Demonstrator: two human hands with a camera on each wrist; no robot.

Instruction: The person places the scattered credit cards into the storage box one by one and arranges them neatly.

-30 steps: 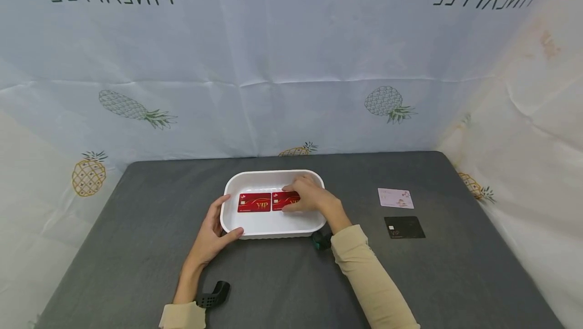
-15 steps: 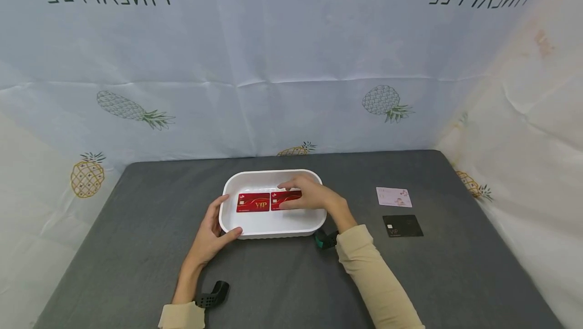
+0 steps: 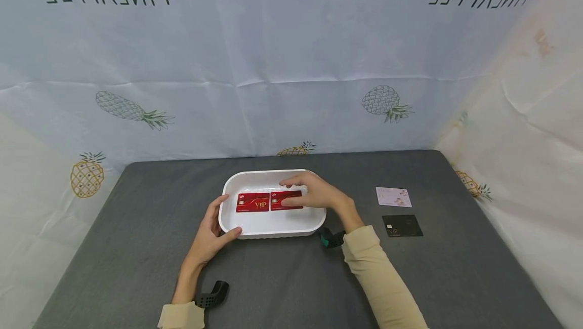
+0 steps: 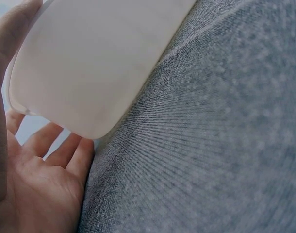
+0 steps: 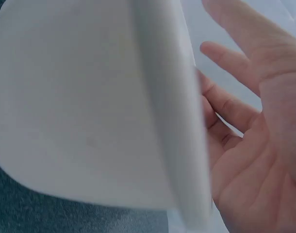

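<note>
A white tray (image 3: 273,230) stands on the grey table, with two red VIP cards lying flat side by side: a left card (image 3: 252,202) and a right card (image 3: 278,200). My left hand (image 3: 211,233) grips the tray's left end, thumb on the near rim and a finger at the far left corner. In the left wrist view, fingers (image 4: 65,150) lie against the tray's outer wall. Over the tray's right end, my right hand (image 3: 319,192) has thumb and fingers spread apart, partly covering the right card. No card shows between them in the right wrist view.
To the right of the tray, a pink card (image 3: 393,197) lies on the table (image 3: 282,278) above a black VIP card (image 3: 403,225). Behind the table hangs a white cloth (image 3: 273,116) with pineapple prints.
My right hand has drawn back to the right, its fingers coming away from the right red card, so more of that card shows. My left hand keeps its place on the tray.
</note>
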